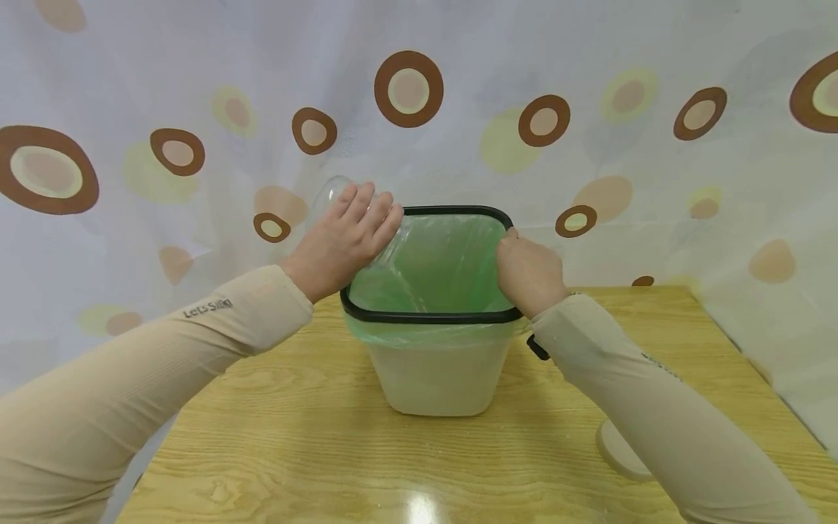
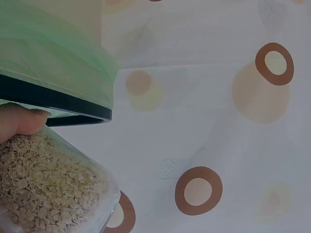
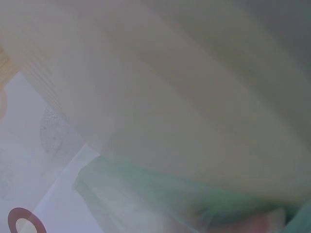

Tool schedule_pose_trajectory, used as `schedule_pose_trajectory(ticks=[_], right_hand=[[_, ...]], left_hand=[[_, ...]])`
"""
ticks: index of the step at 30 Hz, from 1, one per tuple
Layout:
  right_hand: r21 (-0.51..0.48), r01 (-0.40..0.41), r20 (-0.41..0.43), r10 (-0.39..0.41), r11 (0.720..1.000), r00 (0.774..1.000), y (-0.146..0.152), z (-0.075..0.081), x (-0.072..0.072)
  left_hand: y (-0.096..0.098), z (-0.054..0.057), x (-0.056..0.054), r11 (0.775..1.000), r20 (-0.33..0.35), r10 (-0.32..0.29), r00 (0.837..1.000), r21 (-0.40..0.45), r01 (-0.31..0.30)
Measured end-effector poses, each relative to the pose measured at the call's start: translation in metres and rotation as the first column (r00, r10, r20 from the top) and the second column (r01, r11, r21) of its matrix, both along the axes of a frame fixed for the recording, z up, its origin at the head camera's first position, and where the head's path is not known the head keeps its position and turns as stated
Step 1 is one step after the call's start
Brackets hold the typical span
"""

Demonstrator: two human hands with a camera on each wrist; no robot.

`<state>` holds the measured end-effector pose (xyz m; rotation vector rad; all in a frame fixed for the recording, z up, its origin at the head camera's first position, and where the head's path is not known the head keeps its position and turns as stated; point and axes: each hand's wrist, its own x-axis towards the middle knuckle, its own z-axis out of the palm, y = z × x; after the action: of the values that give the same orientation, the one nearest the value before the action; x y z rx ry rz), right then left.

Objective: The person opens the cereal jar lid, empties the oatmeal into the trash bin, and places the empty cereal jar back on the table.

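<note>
My left hand (image 1: pixel 347 240) grips a clear jar (image 1: pixel 329 195), tilted with its mouth end over the left side of the bin's opening. In the left wrist view pale oat flakes (image 2: pixel 51 189) show inside the jar. The bin (image 1: pixel 439 378) is pale, with a black rim (image 1: pixel 432 318) and a green plastic liner (image 1: pixel 445 255) spread inside and folded over the outside. At the right side of the rim, my right hand (image 1: pixel 532 271) holds on with curled fingers. The right wrist view is mostly blocked by a blurred pale surface, with green liner along its bottom.
The bin stands on a wood-grain table (image 1: pixel 281 437). A round beige lid (image 1: pixel 622 450) lies at the right, partly under my right forearm. Behind the table hangs a white sheet (image 1: pixel 471 44) with brown and yellow circles.
</note>
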<state>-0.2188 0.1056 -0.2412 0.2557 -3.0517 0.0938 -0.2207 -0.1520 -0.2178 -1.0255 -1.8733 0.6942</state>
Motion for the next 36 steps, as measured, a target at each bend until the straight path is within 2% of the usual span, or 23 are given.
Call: schedule_pose_trajectory(ticks=[28,36], right_hand=[[0.001,0.013,0.024,-0.013,1.000,1.000,-0.0010,0.0010,-0.0024],[-0.003,0.002,0.009,-0.002,1.000,1.000,-0.0010,-0.0002,-0.0013]], left_hand=[[0.0030,0.0036,0.0005,1.000,-0.016,0.022,1.000,-0.008,-0.022],[0.0031,0.0033,0.0003,0.998,-0.036,0.031,0.999,-0.054,-0.033]])
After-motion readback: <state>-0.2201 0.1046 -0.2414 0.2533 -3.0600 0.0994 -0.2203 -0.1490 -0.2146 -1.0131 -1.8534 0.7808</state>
